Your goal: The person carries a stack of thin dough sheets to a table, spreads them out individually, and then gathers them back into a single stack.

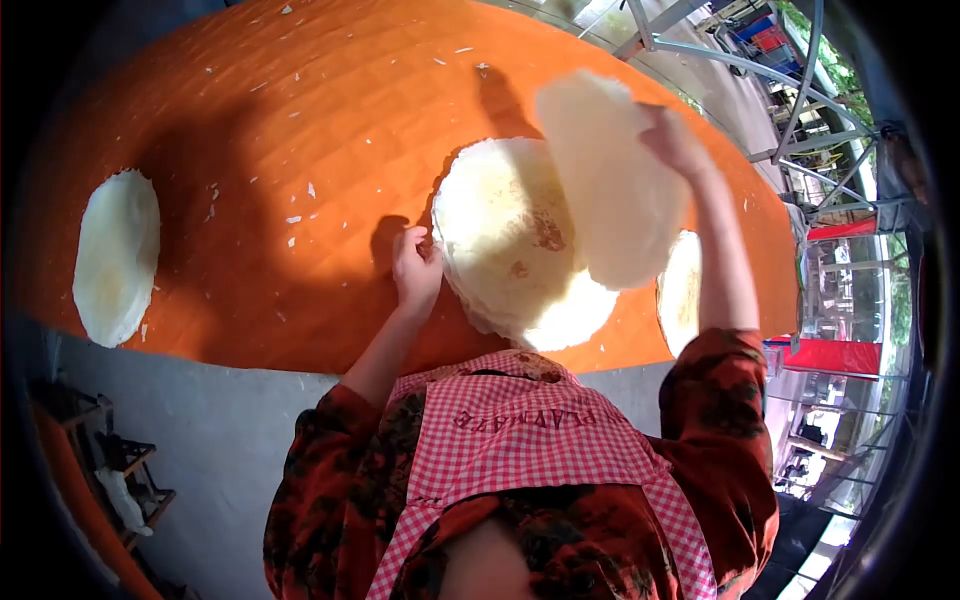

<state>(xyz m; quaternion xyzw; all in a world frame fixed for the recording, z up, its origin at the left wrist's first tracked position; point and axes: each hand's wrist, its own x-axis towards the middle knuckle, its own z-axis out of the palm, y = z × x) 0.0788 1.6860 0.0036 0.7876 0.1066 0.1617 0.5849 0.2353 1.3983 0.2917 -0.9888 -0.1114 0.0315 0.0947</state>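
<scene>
A stack of thin, round flatbreads (500, 230) lies on the orange table, browned in patches on top and partly in shadow. Over its right side hangs a single pale flatbread (610, 190), lifted and blurred by motion. My right hand (672, 140) grips that sheet by its upper right edge. At the left rim of the stack is my left hand (416, 272), its fingers curled in. Whether those fingers pinch the edge of a bread or only rest against it is too small to make out.
Another flatbread pile (118, 258) lies at the table's far left, and one more flatbread (680, 292) sits by the right edge, partly behind my forearm. White crumbs dot the orange tabletop (330, 120). Metal frame bars (740, 60) stand beyond the table at upper right.
</scene>
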